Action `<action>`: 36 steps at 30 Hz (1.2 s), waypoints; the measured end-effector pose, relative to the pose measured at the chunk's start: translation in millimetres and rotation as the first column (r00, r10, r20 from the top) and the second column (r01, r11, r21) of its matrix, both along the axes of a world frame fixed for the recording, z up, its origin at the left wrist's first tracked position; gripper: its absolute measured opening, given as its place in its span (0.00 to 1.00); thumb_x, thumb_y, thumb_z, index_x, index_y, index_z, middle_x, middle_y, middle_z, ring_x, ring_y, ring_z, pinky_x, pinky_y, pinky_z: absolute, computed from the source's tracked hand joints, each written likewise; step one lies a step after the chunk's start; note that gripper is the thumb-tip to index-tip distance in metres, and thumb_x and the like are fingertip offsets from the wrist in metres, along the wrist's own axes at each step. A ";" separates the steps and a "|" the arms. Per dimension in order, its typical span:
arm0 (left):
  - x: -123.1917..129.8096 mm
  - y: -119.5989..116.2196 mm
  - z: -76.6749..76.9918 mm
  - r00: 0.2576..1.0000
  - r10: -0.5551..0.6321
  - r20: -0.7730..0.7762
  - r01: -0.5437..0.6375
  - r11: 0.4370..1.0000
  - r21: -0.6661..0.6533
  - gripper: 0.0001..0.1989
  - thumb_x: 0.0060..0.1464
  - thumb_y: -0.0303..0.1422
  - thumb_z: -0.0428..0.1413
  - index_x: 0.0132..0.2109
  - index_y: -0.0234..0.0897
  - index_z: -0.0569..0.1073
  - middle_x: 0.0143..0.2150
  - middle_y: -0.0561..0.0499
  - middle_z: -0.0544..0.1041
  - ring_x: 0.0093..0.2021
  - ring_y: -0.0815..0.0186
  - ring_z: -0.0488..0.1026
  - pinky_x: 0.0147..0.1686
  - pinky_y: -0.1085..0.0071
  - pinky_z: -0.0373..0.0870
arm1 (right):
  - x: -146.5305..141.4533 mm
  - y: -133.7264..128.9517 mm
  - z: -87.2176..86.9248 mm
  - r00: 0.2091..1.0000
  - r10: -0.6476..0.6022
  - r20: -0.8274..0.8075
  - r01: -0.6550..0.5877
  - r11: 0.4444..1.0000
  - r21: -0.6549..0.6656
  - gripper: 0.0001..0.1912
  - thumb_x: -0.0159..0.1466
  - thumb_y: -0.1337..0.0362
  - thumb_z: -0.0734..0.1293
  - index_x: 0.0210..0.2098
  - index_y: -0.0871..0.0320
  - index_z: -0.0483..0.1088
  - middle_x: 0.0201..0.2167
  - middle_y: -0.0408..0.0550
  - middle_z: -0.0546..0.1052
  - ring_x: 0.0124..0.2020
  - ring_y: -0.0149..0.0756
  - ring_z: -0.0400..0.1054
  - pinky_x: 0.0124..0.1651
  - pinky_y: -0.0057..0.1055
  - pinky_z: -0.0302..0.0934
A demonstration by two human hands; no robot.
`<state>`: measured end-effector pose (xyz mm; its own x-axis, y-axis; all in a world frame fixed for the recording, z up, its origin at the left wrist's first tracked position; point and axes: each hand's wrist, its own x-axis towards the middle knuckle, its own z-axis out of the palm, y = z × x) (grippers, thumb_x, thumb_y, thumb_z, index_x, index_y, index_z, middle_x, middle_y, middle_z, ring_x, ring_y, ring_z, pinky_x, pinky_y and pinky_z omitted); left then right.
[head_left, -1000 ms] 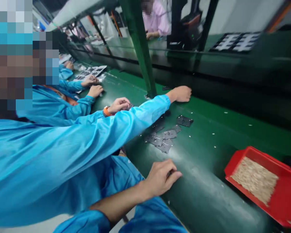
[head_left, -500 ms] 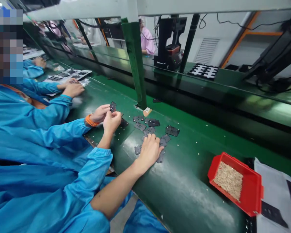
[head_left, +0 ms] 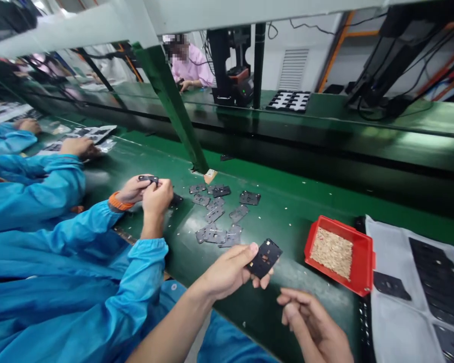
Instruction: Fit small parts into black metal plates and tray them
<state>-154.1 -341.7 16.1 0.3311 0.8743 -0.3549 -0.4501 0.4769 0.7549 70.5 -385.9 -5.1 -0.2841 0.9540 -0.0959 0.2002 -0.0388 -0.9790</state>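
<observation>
My left hand holds a black rectangular plate between thumb and fingers, tilted above the green table. Two small pale pieces show on the plate's face. To its right, my right hand is raised with fingers curled and apart, nothing seen in it. Several thin dark plates lie scattered beyond my left hand, some overlapping. One thicker black plate lies apart from them. A red bin stands right of the held plate, with many small tan pieces inside.
At the left, a co-worker's hands hold a small black part. White trays with black plates lie at the right edge. A green post rises from the table's back. Another person in pink sits across the bench.
My left hand has lifted off the scattered plates and now holds a black plate nearer to me. My right hand has come into view. The camera view has shifted right.
</observation>
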 end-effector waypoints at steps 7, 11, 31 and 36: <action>32.0 19.0 -1.7 0.978 -0.196 0.078 0.199 0.979 -0.040 0.32 0.65 0.58 0.56 0.39 0.27 0.79 0.30 0.44 0.77 0.26 0.68 0.72 0.27 0.74 0.65 | 9.3 30.2 13.9 0.962 -0.267 0.059 0.252 0.950 0.183 0.16 0.73 0.59 0.68 0.58 0.55 0.73 0.45 0.53 0.83 0.42 0.38 0.82 0.46 0.29 0.78; 42.2 30.0 -2.8 0.969 -0.247 0.021 0.247 0.969 0.010 0.33 0.68 0.58 0.51 0.38 0.28 0.78 0.29 0.46 0.75 0.25 0.70 0.69 0.26 0.75 0.61 | 7.5 45.0 19.3 0.931 -0.341 0.126 0.291 0.908 0.302 0.12 0.73 0.61 0.69 0.54 0.56 0.74 0.47 0.55 0.82 0.45 0.40 0.81 0.47 0.33 0.78; 49.8 -6.5 36.2 0.932 -0.159 -0.327 0.221 0.961 0.164 0.22 0.73 0.50 0.47 0.37 0.38 0.63 0.31 0.57 0.64 0.29 0.73 0.63 0.31 0.76 0.68 | 11.8 25.6 40.0 0.889 -0.379 0.257 0.152 0.774 0.615 0.11 0.68 0.73 0.71 0.46 0.52 0.81 0.41 0.47 0.84 0.38 0.37 0.82 0.43 0.31 0.77; 54.5 -4.8 33.7 0.942 -0.204 -0.265 0.241 0.964 0.116 0.23 0.72 0.52 0.47 0.36 0.39 0.61 0.30 0.58 0.62 0.27 0.74 0.61 0.29 0.76 0.66 | 14.0 26.0 39.8 0.889 -0.367 0.274 0.155 0.805 0.572 0.10 0.69 0.74 0.70 0.45 0.54 0.79 0.39 0.48 0.82 0.38 0.36 0.80 0.41 0.28 0.77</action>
<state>-99.6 -346.5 49.8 0.4403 0.8364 -0.3265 -0.1340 0.4207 0.8972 84.5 -359.9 34.7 -0.0630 0.9170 0.3938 0.5936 0.3517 -0.7239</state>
